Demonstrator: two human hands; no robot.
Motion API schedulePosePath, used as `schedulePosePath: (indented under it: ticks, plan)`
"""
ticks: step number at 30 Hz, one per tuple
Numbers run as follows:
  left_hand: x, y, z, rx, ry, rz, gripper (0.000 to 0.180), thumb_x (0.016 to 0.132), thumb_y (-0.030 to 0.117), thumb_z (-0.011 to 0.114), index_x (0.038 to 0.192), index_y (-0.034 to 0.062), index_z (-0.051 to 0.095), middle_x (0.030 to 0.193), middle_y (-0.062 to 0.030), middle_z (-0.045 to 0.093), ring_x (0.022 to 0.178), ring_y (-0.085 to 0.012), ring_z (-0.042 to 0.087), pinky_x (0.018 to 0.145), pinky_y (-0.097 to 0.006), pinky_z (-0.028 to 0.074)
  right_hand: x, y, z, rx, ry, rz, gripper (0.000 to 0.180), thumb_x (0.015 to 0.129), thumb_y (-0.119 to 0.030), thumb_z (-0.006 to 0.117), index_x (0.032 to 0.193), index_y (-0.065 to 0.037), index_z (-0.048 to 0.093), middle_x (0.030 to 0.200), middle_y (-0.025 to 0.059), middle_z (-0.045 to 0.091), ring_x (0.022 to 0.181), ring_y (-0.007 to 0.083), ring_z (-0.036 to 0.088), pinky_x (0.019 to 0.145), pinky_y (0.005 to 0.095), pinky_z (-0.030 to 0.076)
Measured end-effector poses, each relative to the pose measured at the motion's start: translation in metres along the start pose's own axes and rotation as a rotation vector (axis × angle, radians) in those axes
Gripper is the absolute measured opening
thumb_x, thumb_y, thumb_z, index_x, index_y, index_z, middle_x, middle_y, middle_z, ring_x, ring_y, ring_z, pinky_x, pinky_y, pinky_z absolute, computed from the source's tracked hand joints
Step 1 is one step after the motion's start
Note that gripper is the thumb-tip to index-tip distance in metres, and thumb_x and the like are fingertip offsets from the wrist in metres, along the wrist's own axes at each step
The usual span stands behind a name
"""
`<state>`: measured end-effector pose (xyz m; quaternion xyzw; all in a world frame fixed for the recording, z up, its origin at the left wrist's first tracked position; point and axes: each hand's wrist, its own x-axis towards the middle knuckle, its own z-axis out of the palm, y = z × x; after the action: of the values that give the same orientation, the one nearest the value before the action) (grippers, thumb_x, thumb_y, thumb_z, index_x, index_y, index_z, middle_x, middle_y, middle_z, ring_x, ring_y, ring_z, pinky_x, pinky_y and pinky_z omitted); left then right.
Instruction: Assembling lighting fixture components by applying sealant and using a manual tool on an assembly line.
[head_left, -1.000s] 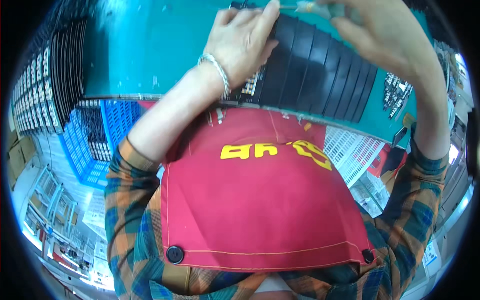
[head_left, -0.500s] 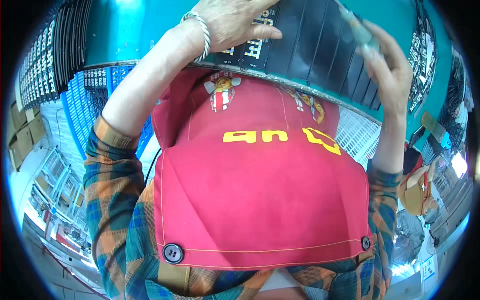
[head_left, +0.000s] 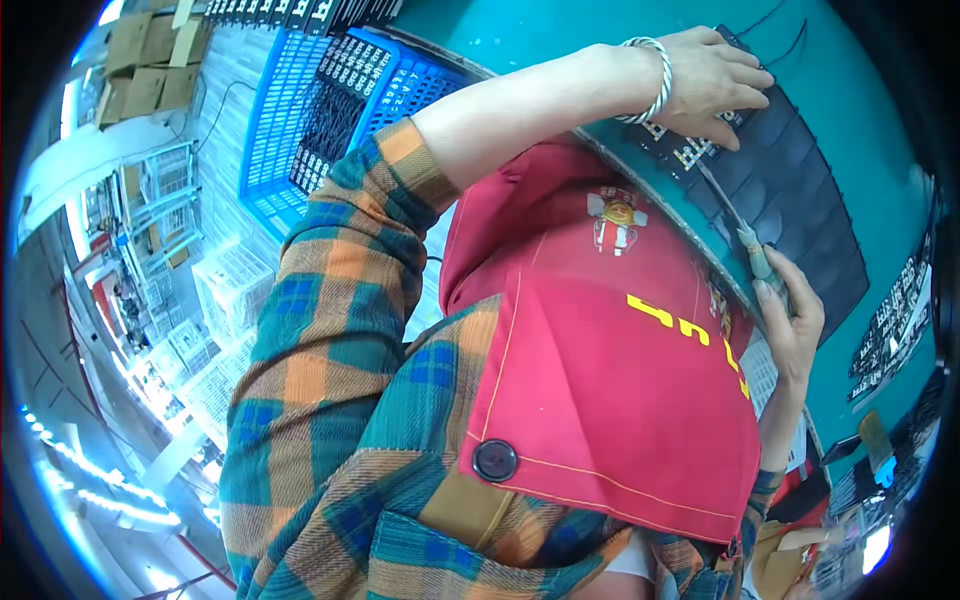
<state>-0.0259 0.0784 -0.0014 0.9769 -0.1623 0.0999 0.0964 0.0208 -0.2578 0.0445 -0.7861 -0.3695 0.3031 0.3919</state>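
Black flat panels (head_left: 800,190) lie overlapped in a row on the teal table (head_left: 600,30). Left hand (head_left: 715,85), forearm stretched out, presses flat-fingered on the row's near end. Right hand (head_left: 795,320), wrist bent upward, grips a slim tool (head_left: 745,235) against the panels' edge.

**Teal desk, dark strips in a row**

The teal desk (head_left: 860,130) curves along the upper right. A row of black flat strips (head_left: 800,190) lies side by side across it, and more small dark parts (head_left: 900,320) sit near its right rim.
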Motion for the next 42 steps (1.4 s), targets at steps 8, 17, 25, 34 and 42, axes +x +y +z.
schedulePosePath:
  ticks: [8, 17, 25, 34, 42]
  plan:
    - [-0.003, 0.064, -0.025, -0.392, 0.211, 0.025, 0.05, 0.089, 0.039, 0.074, 0.124, 0.0041, 0.067, 0.135, -0.0141, 0.065, 0.127, -0.0307, 0.06, 0.106, -0.043, 0.045, 0.003, -0.012, 0.008, -0.05, 0.003, -0.032, 0.031, 0.088, -0.004, 0.068, 0.117, 0.004, 0.07, 0.106, 0.0159, 0.073, 0.094, 0.0229, 0.07, 0.084, 0.0339, 0.053]
    - [-0.008, 0.136, -0.007, -0.657, 0.081, -0.004, 0.081, 0.075, 0.024, 0.084, 0.146, 0.0055, 0.049, 0.129, -0.0128, 0.064, 0.115, -0.0293, 0.064, 0.099, -0.043, 0.048, 0.011, -0.022, 0.0, -0.085, -0.001, -0.075, 0.019, 0.087, -0.006, 0.071, 0.105, -0.001, 0.073, 0.096, 0.0128, 0.072, 0.083, 0.0259, 0.07, 0.072, 0.0352, 0.053]
    - [-0.004, 0.136, -0.002, -0.652, 0.063, -0.093, 0.069, 0.081, 0.012, 0.077, 0.145, 0.0083, 0.05, 0.104, -0.0109, 0.069, 0.093, -0.0308, 0.068, 0.082, -0.041, 0.055, 0.022, -0.035, -0.013, -0.191, -0.105, -0.198, 0.02, 0.088, -0.006, 0.072, 0.108, -0.003, 0.073, 0.092, 0.0124, 0.069, 0.081, 0.0263, 0.069, 0.071, 0.0355, 0.054]
    - [-0.003, 0.126, -0.003, -0.771, 0.081, -0.128, 0.066, 0.081, 0.014, 0.077, 0.141, 0.0102, 0.051, 0.103, -0.0126, 0.072, 0.092, -0.0317, 0.072, 0.075, -0.042, 0.059, 0.038, -0.066, -0.023, -0.278, -0.158, -0.218, 0.02, 0.087, -0.003, 0.071, 0.107, -0.003, 0.071, 0.092, 0.0126, 0.068, 0.082, 0.0306, 0.069, 0.07, 0.0376, 0.054]
    - [-0.005, 0.122, -0.001, -0.812, 0.122, -0.156, 0.05, 0.087, 0.021, 0.075, 0.13, 0.0103, 0.054, 0.088, -0.0111, 0.072, 0.078, -0.0315, 0.073, 0.064, -0.041, 0.057, 0.056, -0.098, -0.031, -0.407, -0.215, -0.166, 0.012, 0.088, -0.01, 0.067, 0.099, -0.009, 0.07, 0.082, 0.0134, 0.067, 0.076, 0.0352, 0.067, 0.064, 0.044, 0.051]
